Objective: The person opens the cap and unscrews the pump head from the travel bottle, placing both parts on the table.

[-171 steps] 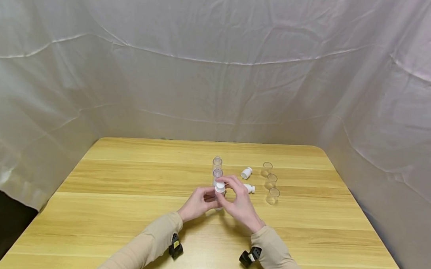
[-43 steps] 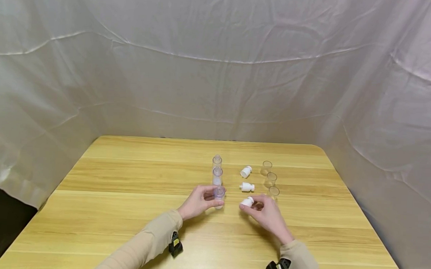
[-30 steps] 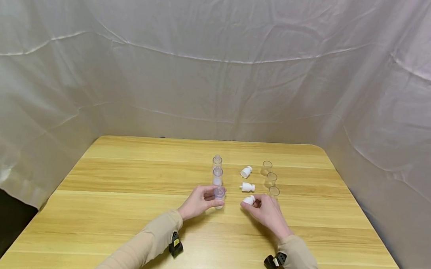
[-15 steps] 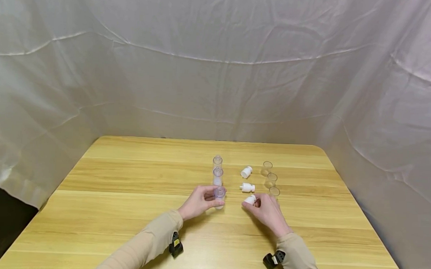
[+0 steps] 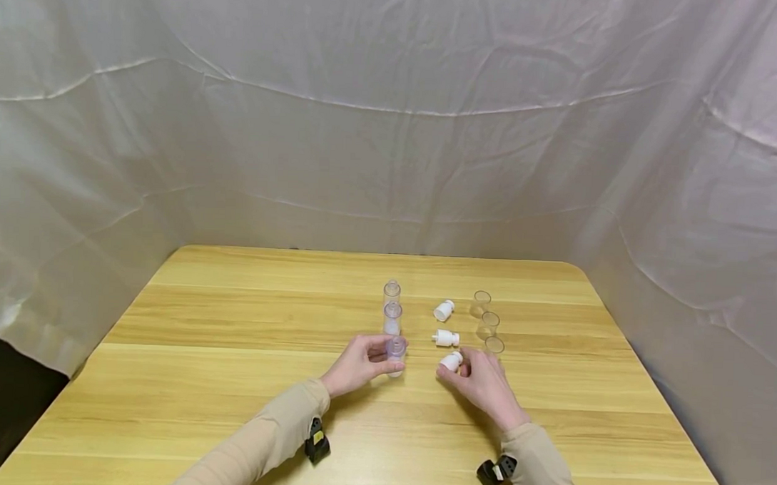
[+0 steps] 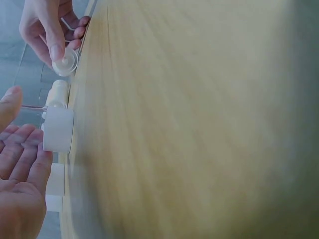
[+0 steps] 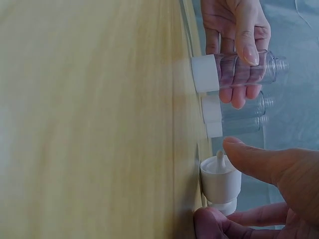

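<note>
My left hand (image 5: 356, 366) holds a clear bottle (image 5: 395, 348) upright between thumb and fingers; its white base (image 7: 205, 73) meets the tabletop, and its narrow neck is bare. To the right, my right hand (image 5: 483, 381) has thumb and fingers around a white pump top (image 5: 451, 361) lying on the table. In the right wrist view this pump top (image 7: 221, 181) shows a short stem inside its wide rim, with the thumb beside the rim and fingers at the other end. Two similar bottles (image 5: 392, 318) stand behind the held one, partly overlapping in the head view.
Two more white pump tops, a near one (image 5: 446, 338) and a far one (image 5: 444, 310), lie beyond my right hand. Farther right stand three clear caps (image 5: 488, 324) in a row, the nearest partly behind my hand. Grey cloth (image 5: 391, 164) surrounds the wooden table (image 5: 232, 308).
Earlier, both hands were together with a white top at the held bottle's mouth. My right hand has since moved right with the pump top, down to the table. The left hand stays put.
</note>
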The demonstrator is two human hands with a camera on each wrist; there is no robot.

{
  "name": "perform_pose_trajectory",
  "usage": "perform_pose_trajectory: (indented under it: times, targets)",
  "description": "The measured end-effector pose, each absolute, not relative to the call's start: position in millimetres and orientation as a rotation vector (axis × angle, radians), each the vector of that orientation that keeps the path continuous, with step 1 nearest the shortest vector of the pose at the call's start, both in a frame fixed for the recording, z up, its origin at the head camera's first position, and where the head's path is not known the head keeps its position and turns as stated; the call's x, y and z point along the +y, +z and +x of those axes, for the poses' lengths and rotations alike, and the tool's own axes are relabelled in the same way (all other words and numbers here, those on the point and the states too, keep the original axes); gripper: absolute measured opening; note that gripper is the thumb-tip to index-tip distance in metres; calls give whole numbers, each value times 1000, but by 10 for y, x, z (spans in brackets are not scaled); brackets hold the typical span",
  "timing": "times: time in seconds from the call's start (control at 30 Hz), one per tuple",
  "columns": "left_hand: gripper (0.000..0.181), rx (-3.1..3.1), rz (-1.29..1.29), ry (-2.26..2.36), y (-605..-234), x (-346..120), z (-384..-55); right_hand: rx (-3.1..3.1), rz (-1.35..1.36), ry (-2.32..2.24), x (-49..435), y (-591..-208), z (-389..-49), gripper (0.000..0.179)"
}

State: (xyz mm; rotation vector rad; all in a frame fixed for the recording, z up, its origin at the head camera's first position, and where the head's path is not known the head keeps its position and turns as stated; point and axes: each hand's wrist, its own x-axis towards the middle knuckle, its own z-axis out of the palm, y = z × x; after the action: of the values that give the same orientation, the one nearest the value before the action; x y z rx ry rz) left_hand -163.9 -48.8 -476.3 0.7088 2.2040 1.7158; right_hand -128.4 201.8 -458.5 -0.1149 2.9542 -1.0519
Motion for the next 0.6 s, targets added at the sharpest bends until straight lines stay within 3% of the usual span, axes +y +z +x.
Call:
perform_pose_trajectory:
  times: [0.6]
  targets:
    - [50,2212,684,1719,-4766,-486,-1640,2968,-196,-1042,2037,-4589,-1232,28]
